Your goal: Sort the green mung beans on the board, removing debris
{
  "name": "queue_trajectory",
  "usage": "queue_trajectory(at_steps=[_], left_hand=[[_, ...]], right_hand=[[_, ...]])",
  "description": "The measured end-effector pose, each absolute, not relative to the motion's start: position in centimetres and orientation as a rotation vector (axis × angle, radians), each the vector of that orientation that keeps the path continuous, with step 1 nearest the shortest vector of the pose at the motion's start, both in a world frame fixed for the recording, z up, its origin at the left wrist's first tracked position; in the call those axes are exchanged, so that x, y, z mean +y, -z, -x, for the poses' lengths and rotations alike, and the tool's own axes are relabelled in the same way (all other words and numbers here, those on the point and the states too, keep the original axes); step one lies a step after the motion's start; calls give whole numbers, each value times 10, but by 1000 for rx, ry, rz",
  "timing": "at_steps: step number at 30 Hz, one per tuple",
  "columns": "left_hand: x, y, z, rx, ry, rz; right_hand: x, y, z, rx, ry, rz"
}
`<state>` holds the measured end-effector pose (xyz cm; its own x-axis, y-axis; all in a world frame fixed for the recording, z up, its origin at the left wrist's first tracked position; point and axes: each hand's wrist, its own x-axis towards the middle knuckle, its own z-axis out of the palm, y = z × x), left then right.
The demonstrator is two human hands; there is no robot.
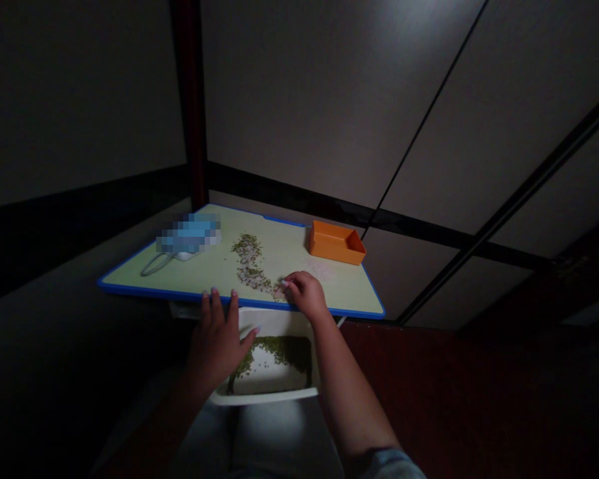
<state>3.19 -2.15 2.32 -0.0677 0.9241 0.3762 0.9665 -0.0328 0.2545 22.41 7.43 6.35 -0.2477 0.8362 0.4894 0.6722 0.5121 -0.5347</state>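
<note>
A loose trail of small green and pinkish bits point(250, 266) lies on a pale tabletop with a blue edge point(279, 233). Its long axis curves from the far left to the near right, where it ends at my right hand point(307, 293), the nearer of my two. Most of the trail stretches left and away from that hand. My right fingers are curled together at its near end; I cannot tell whether they pinch a bit. My left hand point(217, 342) is spread and empty, fingertips at the table's near edge, with the trail beyond and to the right. Nearer me, below that edge, a white tray point(267, 400) holds more green bits point(292, 352). An open orange box point(334, 244) sits far right; a pixelated blue item point(190, 234) lies left.
</note>
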Motion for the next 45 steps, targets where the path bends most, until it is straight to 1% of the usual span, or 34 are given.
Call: queue_trajectory(at_steps=[23,35,45], left_hand=[[-20,-23,-33,-2130,712,2089],[-21,-24,-33,-2134,687,2093],[-21,-25,-33,-2129,707,2090]], right_hand=[[72,-62,-221,-2063,-313,1305],[68,-65,-220,-2153,-205,1443],[66,-68,-220,-2217,-152,1402]])
